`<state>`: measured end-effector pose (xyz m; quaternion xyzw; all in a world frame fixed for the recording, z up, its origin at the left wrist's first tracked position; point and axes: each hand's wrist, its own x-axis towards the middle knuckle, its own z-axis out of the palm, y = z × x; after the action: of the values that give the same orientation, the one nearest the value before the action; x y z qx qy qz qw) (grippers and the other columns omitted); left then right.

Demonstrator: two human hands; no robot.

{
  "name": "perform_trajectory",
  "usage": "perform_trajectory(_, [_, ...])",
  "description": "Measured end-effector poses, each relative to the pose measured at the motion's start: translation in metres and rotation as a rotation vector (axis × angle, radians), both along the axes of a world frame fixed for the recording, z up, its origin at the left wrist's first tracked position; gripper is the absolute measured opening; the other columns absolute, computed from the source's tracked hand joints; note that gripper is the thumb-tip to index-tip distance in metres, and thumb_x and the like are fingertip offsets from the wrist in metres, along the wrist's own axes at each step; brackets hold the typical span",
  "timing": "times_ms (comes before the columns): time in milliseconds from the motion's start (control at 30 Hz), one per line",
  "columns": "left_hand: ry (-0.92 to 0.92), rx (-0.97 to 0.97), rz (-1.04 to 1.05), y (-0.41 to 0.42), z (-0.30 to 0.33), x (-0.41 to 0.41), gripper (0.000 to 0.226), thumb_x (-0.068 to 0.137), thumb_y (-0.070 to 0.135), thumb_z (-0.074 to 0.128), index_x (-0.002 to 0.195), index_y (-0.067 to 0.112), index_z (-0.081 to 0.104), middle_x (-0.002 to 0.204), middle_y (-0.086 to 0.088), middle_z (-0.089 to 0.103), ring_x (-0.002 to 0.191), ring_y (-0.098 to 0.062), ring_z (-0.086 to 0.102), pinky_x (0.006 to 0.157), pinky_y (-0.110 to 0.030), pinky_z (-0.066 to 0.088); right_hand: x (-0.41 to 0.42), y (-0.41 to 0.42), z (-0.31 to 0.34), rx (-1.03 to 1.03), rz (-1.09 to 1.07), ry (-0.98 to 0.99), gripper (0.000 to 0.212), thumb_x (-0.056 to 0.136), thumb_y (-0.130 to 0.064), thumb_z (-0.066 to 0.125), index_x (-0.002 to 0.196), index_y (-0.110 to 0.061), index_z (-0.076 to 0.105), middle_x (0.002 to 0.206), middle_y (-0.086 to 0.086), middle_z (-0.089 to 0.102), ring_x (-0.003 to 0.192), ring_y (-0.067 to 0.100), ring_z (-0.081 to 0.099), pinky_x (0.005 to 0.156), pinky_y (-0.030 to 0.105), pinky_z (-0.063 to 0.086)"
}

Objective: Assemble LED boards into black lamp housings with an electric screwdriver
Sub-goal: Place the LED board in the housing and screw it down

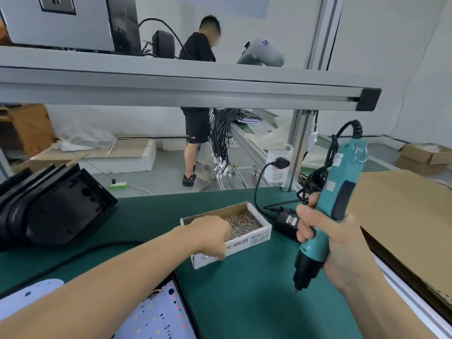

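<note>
Right hand [342, 248] wrapped round teal electric screwdriver [327, 216] — bit pointing down, above green mat [244, 289]. Left hand [210, 234] reaching into white cardboard box [244, 245] of screws [244, 223], fingers curled down — contents of grip not visible. Black lamp housings [53, 206] stacked far left. LED board [156, 316] at bottom edge.

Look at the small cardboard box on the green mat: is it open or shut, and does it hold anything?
Open. The cardboard box has no lid on, a heap of screws shows inside, and the left hand reaches in.

The white screw box [247, 243] reads "BALANCER" on its side.
</note>
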<state>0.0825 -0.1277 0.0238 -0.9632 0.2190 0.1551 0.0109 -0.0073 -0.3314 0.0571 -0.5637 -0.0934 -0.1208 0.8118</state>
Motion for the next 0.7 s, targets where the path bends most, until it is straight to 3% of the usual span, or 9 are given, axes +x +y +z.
perform_trajectory(100, [0.217, -0.22, 0.143, -0.026, -0.003, -0.005, 0.018, 0.084, 0.017, 0.066, 0.074, 0.01, 0.052, 0.056, -0.004, 0.051, 0.035, -0.015, 0.05, 0.036, -0.019, 0.038, 0.0, 0.001, 0.001, 0.007, -0.012, -0.006, 0.029, 0.058, -0.011, 0.074, 0.079, -0.016, 0.055, 0.056, -0.002, 0.046, 0.044, 0.014, 0.042, 0.046, 0.025, 0.043])
perform_trajectory(233, [0.239, -0.536, 0.353, -0.053, -0.006, 0.007, 0.033, 0.089, 0.019, 0.065, 0.068, 0.011, 0.041, 0.06, -0.003, 0.045, 0.041, -0.014, 0.043, 0.033, -0.016, 0.034, 0.003, 0.001, 0.001, 0.007, -0.038, 0.001, 0.03, 0.057, -0.011, 0.075, 0.079, -0.017, 0.056, 0.058, -0.002, 0.047, 0.044, 0.014, 0.042, 0.046, 0.025, 0.043])
perform_trajectory(333, [0.281, -0.742, 0.461, -0.06, -0.002, 0.012, 0.028, 0.093, 0.024, 0.06, 0.072, 0.008, 0.052, 0.062, -0.002, 0.052, 0.046, -0.012, 0.048, 0.04, -0.018, 0.04, 0.003, 0.001, 0.0, 0.006, -0.045, -0.003, 0.031, 0.056, -0.012, 0.077, 0.079, -0.018, 0.057, 0.059, -0.001, 0.048, 0.045, 0.015, 0.043, 0.047, 0.025, 0.043])
perform_trajectory(400, [0.273, -0.797, 0.447, -0.049, 0.004, 0.013, 0.015, 0.093, 0.014, 0.057, 0.092, 0.002, 0.067, 0.072, -0.002, 0.065, 0.054, -0.012, 0.059, 0.05, -0.02, 0.052, 0.002, 0.0, -0.001, 0.008, -0.051, -0.002, 0.032, 0.055, -0.012, 0.078, 0.078, -0.019, 0.057, 0.06, -0.002, 0.05, 0.046, 0.014, 0.043, 0.048, 0.025, 0.043])
perform_trajectory(533, [-0.188, -0.473, 0.266, -0.009, 0.02, 0.014, 0.024, 0.088, 0.009, 0.058, 0.097, 0.022, 0.076, 0.098, 0.011, 0.071, 0.086, -0.011, 0.066, 0.082, -0.029, 0.054, 0.003, 0.005, -0.001, 0.035, -0.063, -0.011, 0.039, 0.052, -0.005, 0.084, 0.076, -0.02, 0.058, 0.059, -0.002, 0.051, 0.046, 0.014, 0.044, 0.048, 0.024, 0.043])
perform_trajectory(600, [-0.22, -0.31, 0.202, -0.002, 0.014, 0.011, 0.024, 0.088, 0.011, 0.059, 0.099, 0.025, 0.076, 0.104, 0.007, 0.072, 0.097, -0.015, 0.065, 0.096, -0.034, 0.048, 0.004, 0.013, 0.0, 0.055, -0.047, -0.023, 0.04, 0.055, 0.001, 0.081, 0.079, -0.017, 0.055, 0.058, -0.002, 0.05, 0.047, 0.014, 0.043, 0.049, 0.024, 0.044])
perform_trajectory(700, [-0.189, -0.102, 0.132, -0.007, -0.005, 0.006, 0.025, 0.089, 0.011, 0.058, 0.102, 0.025, 0.074, 0.108, 0.006, 0.071, 0.107, -0.017, 0.061, 0.109, -0.036, 0.031, 0.003, 0.023, 0.003, 0.123, 0.044, -0.026, 0.029, 0.065, -0.009, 0.072, 0.085, -0.015, 0.052, 0.06, -0.002, 0.049, 0.049, 0.014, 0.044, 0.051, 0.024, 0.044])
